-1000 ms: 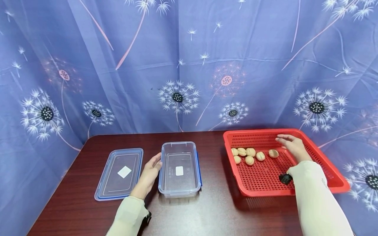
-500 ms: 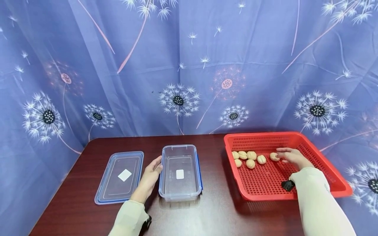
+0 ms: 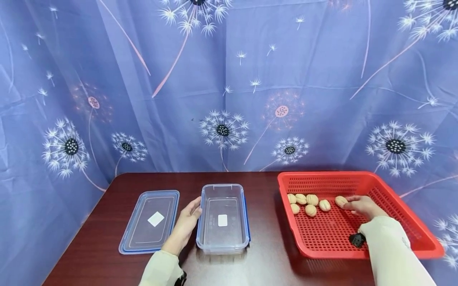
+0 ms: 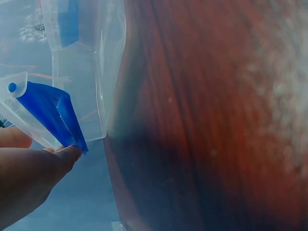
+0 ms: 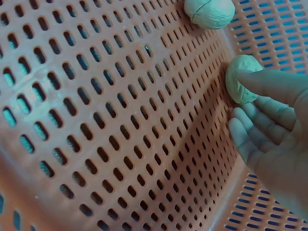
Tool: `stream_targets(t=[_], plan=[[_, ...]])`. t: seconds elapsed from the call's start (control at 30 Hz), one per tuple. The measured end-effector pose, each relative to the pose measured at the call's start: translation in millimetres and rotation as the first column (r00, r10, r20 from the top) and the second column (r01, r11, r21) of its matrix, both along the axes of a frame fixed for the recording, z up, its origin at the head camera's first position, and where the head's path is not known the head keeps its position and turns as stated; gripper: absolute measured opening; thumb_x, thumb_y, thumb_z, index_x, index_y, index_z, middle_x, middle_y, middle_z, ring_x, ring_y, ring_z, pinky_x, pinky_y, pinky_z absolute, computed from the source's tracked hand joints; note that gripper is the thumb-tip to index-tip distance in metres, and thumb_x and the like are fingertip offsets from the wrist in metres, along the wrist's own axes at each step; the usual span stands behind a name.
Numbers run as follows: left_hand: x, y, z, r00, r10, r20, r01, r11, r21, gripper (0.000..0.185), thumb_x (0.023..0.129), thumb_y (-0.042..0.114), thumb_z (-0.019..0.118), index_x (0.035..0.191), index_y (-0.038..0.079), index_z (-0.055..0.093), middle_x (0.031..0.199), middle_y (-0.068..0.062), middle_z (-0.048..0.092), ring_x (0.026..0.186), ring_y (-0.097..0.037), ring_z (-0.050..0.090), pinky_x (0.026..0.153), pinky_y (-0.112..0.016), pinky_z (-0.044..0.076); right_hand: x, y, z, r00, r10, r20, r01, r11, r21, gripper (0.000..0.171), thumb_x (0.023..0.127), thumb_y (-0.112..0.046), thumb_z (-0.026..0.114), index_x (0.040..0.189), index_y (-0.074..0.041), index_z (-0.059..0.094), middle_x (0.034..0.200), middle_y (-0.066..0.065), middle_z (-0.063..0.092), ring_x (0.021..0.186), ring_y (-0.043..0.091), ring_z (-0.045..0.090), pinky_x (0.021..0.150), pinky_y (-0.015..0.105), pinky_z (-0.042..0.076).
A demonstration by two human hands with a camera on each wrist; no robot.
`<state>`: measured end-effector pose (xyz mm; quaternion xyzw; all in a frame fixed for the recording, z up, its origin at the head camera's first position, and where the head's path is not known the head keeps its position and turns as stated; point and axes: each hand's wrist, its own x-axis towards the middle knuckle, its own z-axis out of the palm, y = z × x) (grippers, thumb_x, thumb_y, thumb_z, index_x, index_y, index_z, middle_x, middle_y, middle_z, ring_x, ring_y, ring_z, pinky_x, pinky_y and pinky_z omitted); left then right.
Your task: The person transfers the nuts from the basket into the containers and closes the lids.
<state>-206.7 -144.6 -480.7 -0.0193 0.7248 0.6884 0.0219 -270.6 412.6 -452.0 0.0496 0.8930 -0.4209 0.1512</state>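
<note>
We are picking up 1 walnut (image 3: 340, 201) from the basket (image 3: 422, 242): right hand (image 3: 365, 206) pinches it, and the flat left hand (image 3: 186, 224) steadies the box (image 3: 222, 246). Next likely calls for a lift leftward.

Head view high over table (image 3: 264, 246); wrist views close, sharing container (image 3: 223, 217), basket (image 3: 422, 238).

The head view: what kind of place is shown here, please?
Probably a staged recording setup, not a real kitchen: a dandelion-print curtain hangs behind a dark table, which bears only a red basket of walnuts, a clear container and its lid.
</note>
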Motion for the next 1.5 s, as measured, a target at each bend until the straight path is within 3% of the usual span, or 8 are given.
stream_targets(t=[0.27,0.53,0.9,1.3,1.5], plan=[[1.7,-1,-0.6,1.0,-0.004,-0.021,0.004,1.0,-0.007,0.046,0.1,0.0,0.039,0.145,-0.008,0.032,0.148,-0.029,0.033,0.138,-0.041,0.028,0.114,-0.053,0.022,2.5,-7,-3.9,1.0,0.006,-0.029,-0.004,0.998,0.063,0.054,0.09,-0.015,0.063,0.122,0.024,0.043,0.114,0.037,0.055,0.105,0.044,0.056,0.086,0.049,0.053],[4.4,-3,0.8,1.0,0.001,-0.016,-0.002,1.0,-0.013,0.046,0.101,0.001,0.039,0.145,-0.007,0.031,0.148,-0.029,0.032,0.138,-0.041,0.027,0.113,-0.054,0.022,-2.5,-4,-7.5,0.999,0.01,-0.05,-0.003,0.989,0.148,0.054,0.088,-0.022,0.066,0.117,0.021,0.05,0.11,0.035,0.057,0.098,0.043,0.058,0.079,0.047,0.054],[8.8,-4,-1.4,1.0,0.005,-0.022,-0.006,1.0,-0.006,0.046,0.1,0.0,0.038,0.144,-0.009,0.031,0.147,-0.031,0.033,0.138,-0.041,0.028,0.113,-0.054,0.022,2.2,-13,-1.9,0.997,-0.013,-0.072,0.019,0.996,0.084,0.045,0.087,-0.016,0.066,0.108,0.022,0.055,0.099,0.027,0.063,0.093,0.039,0.061,0.079,0.047,0.055],[5.9,-4,-3.5,0.999,-0.001,-0.036,0.001,1.0,-0.001,0.046,0.1,0.001,0.039,0.144,-0.01,0.031,0.147,-0.031,0.034,0.138,-0.041,0.028,0.113,-0.054,0.023,0.5,-15,15.7,0.999,-0.034,-0.036,0.035,0.999,0.042,0.048,0.087,-0.024,0.068,0.108,0.018,0.059,0.097,0.014,0.065,0.08,0.017,0.059,0.074,0.039,0.056],[3.2,0,-3.6,0.999,-0.012,-0.052,0.012,1.0,0.006,0.045,0.1,0.0,0.039,0.143,-0.011,0.032,0.146,-0.031,0.035,0.137,-0.042,0.029,0.113,-0.055,0.023,3.1,-14,26.3,0.999,0.017,-0.033,-0.014,0.997,0.072,0.046,0.089,-0.026,0.067,0.107,0.016,0.062,0.101,0.018,0.067,0.092,0.028,0.062,0.08,0.046,0.055]])
